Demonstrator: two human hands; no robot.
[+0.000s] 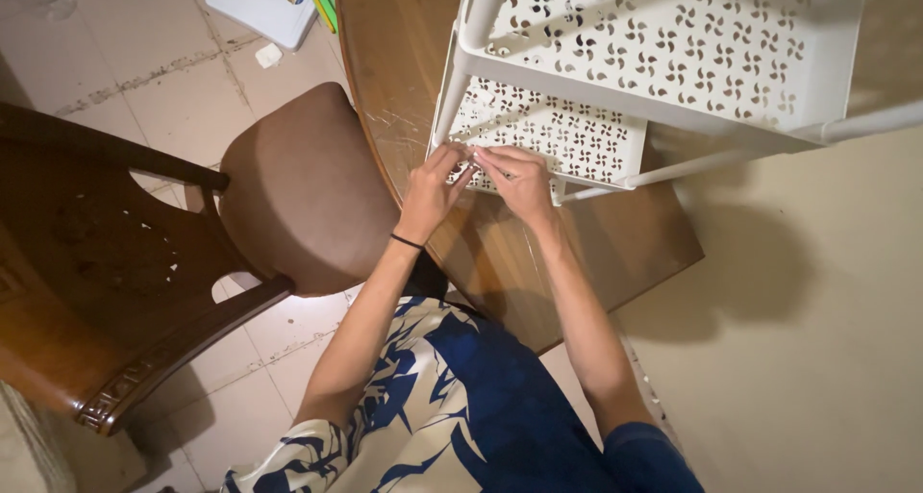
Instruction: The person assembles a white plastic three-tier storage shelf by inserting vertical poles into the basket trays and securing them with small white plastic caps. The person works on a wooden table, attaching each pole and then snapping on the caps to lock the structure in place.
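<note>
At the near edge of the round wooden counter (500,262): my left hand (430,193) and right hand (520,181), fingertips pinched together on the front rail of the lower shelf of a white perforated rack (567,137). Probably light, stiff, smooth-coated; best gripped by its tubular posts. Beyond, left: brown padded chair (298,185).

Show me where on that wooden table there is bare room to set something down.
Bare wood lies on the table between the right hand and its right edge, and in a strip along the left rim beside the chair seat. It is crowded where the white rack stands, and at its lower shelf corner, where the left hand also works.
</note>
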